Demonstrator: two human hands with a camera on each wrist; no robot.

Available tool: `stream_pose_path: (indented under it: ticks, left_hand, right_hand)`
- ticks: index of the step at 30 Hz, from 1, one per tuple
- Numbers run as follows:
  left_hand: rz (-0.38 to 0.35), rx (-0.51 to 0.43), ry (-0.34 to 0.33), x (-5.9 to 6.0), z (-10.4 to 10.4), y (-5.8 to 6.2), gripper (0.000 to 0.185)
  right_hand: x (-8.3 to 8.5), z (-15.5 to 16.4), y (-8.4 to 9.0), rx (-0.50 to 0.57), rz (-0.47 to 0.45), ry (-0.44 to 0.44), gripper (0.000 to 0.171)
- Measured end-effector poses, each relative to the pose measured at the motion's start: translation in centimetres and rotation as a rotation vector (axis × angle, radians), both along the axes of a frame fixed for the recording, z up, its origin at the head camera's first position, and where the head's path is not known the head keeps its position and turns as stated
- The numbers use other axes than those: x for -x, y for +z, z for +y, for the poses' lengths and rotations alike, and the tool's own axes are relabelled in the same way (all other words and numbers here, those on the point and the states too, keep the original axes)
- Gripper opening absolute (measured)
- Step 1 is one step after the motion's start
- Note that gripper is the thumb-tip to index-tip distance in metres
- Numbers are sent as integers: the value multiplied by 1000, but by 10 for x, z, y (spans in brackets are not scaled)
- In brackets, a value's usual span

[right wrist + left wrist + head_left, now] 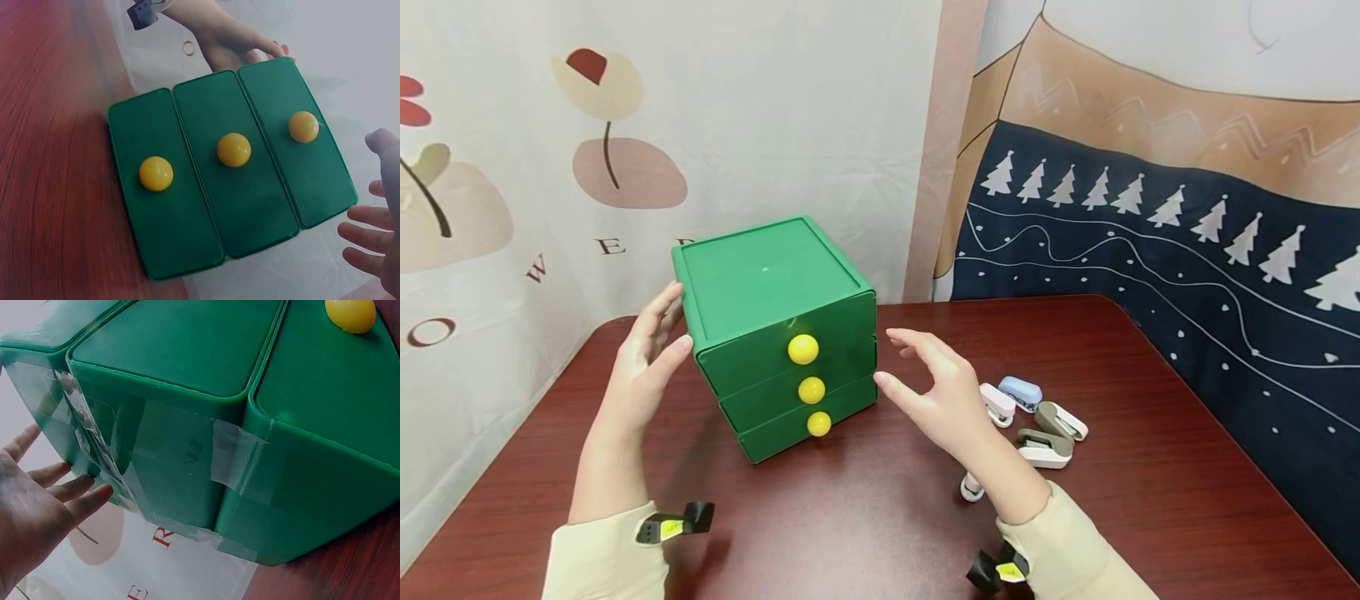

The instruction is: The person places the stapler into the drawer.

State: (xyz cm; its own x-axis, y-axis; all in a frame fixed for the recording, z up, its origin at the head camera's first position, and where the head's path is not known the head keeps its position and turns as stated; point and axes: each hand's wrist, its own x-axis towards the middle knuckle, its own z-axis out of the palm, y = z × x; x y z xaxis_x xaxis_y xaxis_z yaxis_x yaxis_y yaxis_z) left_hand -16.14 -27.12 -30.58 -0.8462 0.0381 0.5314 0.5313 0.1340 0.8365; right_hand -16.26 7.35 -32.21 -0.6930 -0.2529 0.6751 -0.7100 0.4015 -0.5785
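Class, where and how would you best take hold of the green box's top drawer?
The top drawer looks best held by its yellow knob, pinched from opposite sides and approached from the front: the knob is round and stands out from a flat face.

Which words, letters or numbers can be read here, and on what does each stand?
"O": white backdrop
"W": white backdrop
"E": white backdrop
"R": white backdrop
Yellow labels on wrist cameras: too small to read.
Faint mark on the side of the green drawer unit: too blurred to read.
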Motion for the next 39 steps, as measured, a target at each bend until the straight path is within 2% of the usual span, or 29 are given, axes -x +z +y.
stream_pose_path:
  ticks: [9,24,39]
  left_hand:
    - [-32,15,37,0,2,0,54]
    - [-30,1,25,-1,2,0,54]
    - [-28,-20,17,-1,2,-1,53]
  right_hand:
    - [4,-21,-1,22,35,56,43]
    - [10,-54,-2,76,40,94,39]
    - [15,-81,-1,91,-53,124,36]
